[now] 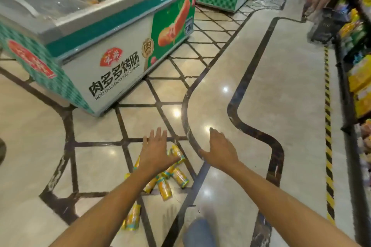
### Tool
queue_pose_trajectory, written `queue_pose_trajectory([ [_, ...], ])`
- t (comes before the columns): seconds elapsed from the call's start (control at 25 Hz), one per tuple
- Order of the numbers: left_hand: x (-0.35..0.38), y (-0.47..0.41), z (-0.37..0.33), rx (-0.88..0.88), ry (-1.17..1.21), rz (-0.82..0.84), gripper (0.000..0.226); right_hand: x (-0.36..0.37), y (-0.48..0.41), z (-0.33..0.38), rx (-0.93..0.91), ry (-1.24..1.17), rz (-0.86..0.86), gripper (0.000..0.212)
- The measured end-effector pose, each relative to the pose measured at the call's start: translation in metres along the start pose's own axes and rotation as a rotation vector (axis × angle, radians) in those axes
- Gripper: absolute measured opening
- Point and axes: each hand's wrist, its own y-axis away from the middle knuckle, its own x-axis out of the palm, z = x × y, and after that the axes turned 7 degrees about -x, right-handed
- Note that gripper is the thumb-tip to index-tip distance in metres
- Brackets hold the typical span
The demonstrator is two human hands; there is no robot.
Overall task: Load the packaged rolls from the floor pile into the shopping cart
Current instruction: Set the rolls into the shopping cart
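Underneath left hand (155,151), yellow rolls (164,186) loose on floor (220,96); freezer (100,32) contents unclear.

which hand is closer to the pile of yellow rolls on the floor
Left. The left hand hovers open over the pile of yellow rolls, covering its far end. The right hand, also open, is off to the pile's right, above bare floor.
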Motion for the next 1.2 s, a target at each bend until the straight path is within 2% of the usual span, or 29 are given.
queue_pose_trajectory([
  [0.2,0.087,-0.091,-0.001,-0.191,0.085,0.085,0.105,0.064,-0.112,-0.046,-0.044,0.054,0.153,0.076],
  [0.32,0.162,-0.122,0.018,-0.249,0.07,0.124,0.105,0.126,-0.159,-0.068,0.007,0.036,0.211,0.072],
  [0.44,0.261,-0.156,0.047,-0.29,0.169,0.2,0.104,0.219,-0.206,-0.099,-0.001,0.029,0.243,0.064],
  [0.56,0.371,-0.177,0.077,-0.284,0.177,0.296,0.106,0.327,-0.236,-0.132,0.022,0.055,0.323,0.068],
  [0.72,0.508,-0.199,0.105,-0.378,0.184,0.382,0.105,0.465,-0.277,-0.174,0.061,0.05,0.373,0.063],
  [0.84,0.595,-0.207,0.124,-0.469,0.231,0.456,0.106,0.554,-0.3,-0.195,0.051,0.02,0.415,0.07],
  [0.92,0.634,-0.214,0.13,-0.551,0.285,0.415,0.105,0.597,-0.314,-0.206,0.062,-0.013,0.431,0.079],
  [1.04,0.665,-0.22,0.122,-0.681,0.325,0.241,0.103,0.63,-0.325,-0.216,0.103,-0.065,0.41,0.087],
  [1.12,0.674,-0.226,0.118,-0.734,0.315,0.16,0.098,0.639,-0.33,-0.219,0.076,-0.006,0.372,0.083],
  [1.2,0.673,-0.228,0.12,-0.757,0.346,0.151,0.094,0.635,-0.33,-0.22,0.053,0.037,0.357,0.075],
])
